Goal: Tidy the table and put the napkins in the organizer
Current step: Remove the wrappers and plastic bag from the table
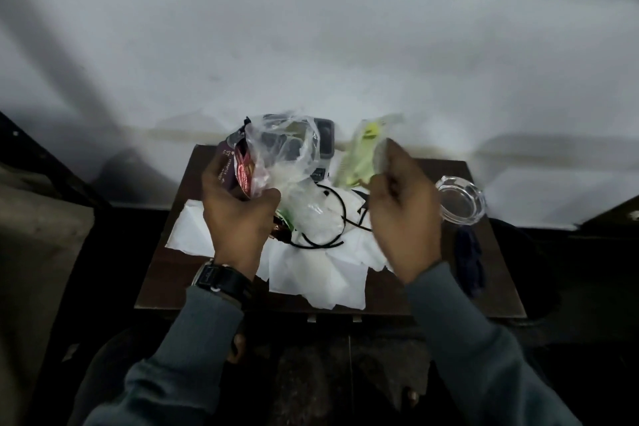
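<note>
Two hands hovered over a small brown table (162, 273). Left hand (238, 214) had its fingers curled round one dark purple-and-red wrapper (238, 166) together with one clear plastic bag (287, 149). Pale lettering ran along the wrapper, too blurred to read. Right hand (404, 218) pinched one yellow-green packet (359, 156), whose long axis rose from the fingertips up and slightly left, away from the person. Its dark mark was unreadable. White napkins (332, 280) lay flat and overlapping below both sets of fingers; their number could not be counted. One black cable (311, 246) looped between the hands. One dark grey box (326, 138) stood beyond the left fingers, behind the bag. One glass ashtray (461, 201) sat just right of the right hand.
</note>
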Tool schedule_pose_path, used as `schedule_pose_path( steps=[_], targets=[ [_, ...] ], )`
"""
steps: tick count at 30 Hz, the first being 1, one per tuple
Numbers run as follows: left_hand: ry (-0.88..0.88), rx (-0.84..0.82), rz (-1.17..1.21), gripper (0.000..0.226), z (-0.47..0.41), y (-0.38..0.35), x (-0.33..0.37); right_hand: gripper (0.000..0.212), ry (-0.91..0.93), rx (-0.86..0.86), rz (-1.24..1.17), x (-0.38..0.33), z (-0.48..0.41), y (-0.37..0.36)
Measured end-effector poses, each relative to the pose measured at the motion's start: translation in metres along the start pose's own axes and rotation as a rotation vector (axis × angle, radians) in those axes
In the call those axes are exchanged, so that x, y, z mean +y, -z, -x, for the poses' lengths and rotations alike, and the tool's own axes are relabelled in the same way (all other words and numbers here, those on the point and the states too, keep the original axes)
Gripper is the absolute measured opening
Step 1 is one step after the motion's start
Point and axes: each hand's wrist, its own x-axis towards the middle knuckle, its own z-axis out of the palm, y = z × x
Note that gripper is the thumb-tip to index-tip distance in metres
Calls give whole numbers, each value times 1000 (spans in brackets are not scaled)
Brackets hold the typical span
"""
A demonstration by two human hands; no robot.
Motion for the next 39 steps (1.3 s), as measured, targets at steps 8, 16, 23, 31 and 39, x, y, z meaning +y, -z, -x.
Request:
schedule_pose_path(
  steps=[8,16,23,31,39],
  targets=[
    [13,-96,119,84,8,-11,3,74,125,-462,112,-16,34,-33],
    [107,-180,404,76,18,-13,14,77,320,-412,265,-8,33,-35],
    [154,-356,464,63,26,-11,24,67,401,-317,329,-3,26,-21],
    [115,-452,296,87,43,-23,35,52,471,-202,369,8,14,3],
    [53,-530,266,86,46,-47,40,54,476,-50,325,26,4,48]
  ],
)
